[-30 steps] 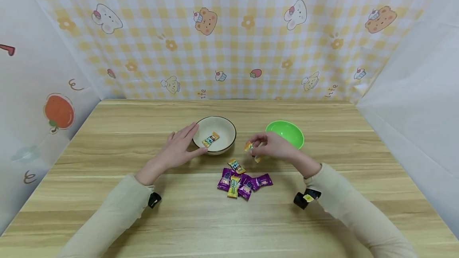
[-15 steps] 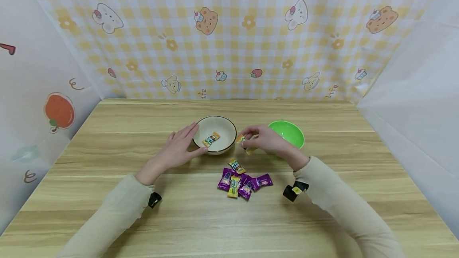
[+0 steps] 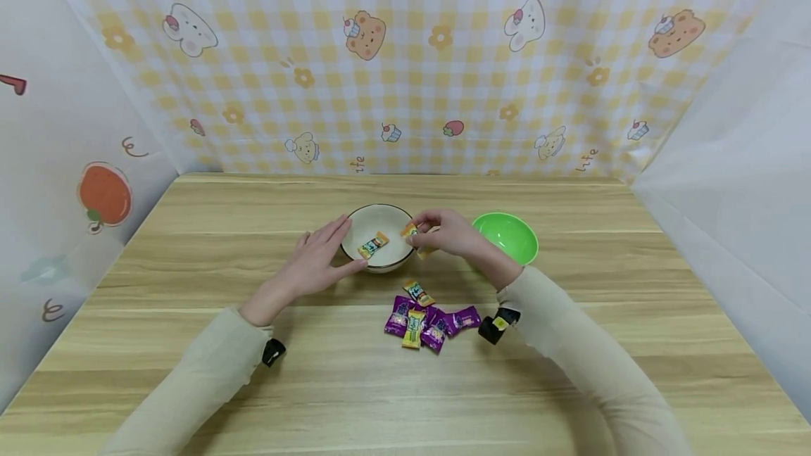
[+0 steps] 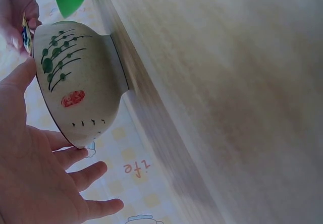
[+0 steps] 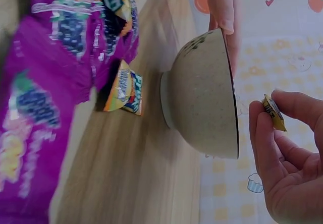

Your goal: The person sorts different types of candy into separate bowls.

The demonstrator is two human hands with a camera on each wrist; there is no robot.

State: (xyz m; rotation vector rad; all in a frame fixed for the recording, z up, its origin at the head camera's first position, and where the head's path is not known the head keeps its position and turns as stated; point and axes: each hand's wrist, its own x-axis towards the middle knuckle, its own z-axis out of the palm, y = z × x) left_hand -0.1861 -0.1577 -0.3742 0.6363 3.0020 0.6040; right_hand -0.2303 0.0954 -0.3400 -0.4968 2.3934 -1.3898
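Above the right rim of the cream bowl (image 3: 379,218), my right hand (image 3: 451,232) pinches a small yellow-orange wrapped candy (image 5: 273,114) between thumb and fingertips. My left hand (image 3: 312,264) rests on the bowl's left rim, its fingers extended and the thumb at the near rim. One candy of the same kind (image 3: 373,245) lies inside the bowl. The bowl's outer side (image 4: 81,77), painted with green leaves and a red mark, shows in the left wrist view.
A green bowl (image 3: 507,236) stands to the right, behind my right forearm. In front of the cream bowl lie several purple candy packets (image 3: 434,333), a yellow candy (image 3: 412,330) on top of them, and another yellow-orange candy (image 3: 419,293) just beyond. A checked cloth (image 3: 405,90) hangs behind the table.
My right hand has carried the candy leftward and slightly away from me, from beside the green bowl to over the cream bowl's right rim. The left hand has stayed in place.
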